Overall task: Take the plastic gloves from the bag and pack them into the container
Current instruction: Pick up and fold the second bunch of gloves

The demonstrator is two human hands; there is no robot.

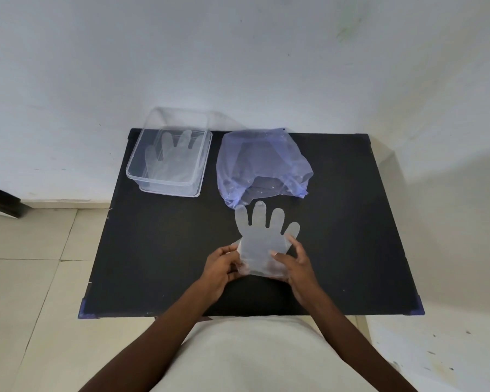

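Hands meet over a black table (164, 250) as you hold a clear plastic glove (262, 239) by its cuff end, your left hand (219, 268) pinching the near-left corner and your right hand (296, 264) pressing thumb and fingers on the right edge. Both grips are closed on the film, not on each other. The glove lies spread with its fingers pointing away from you, toward the mouth of the bluish bag (262, 165) just beyond its tips; holding it flat by two edges likely keeps the thin sheet from crumpling or clinging to itself.

At the far left of the table sits the clear container (137, 176), lid off, with at least one glove already laid flat inside (167, 159), fingers also aimed away. That matching direction suggests you are stacking them neatly so they nest. Whether more than one glove is in there cannot be told through the clear walls. The bag slumps open toward you, well apart from the container, and its contents are too hazy to count.

Judging by this layout, the job is partly done: this glove has left the bag and next needs carrying left and up to the container. Light film may flutter or fold on the way.
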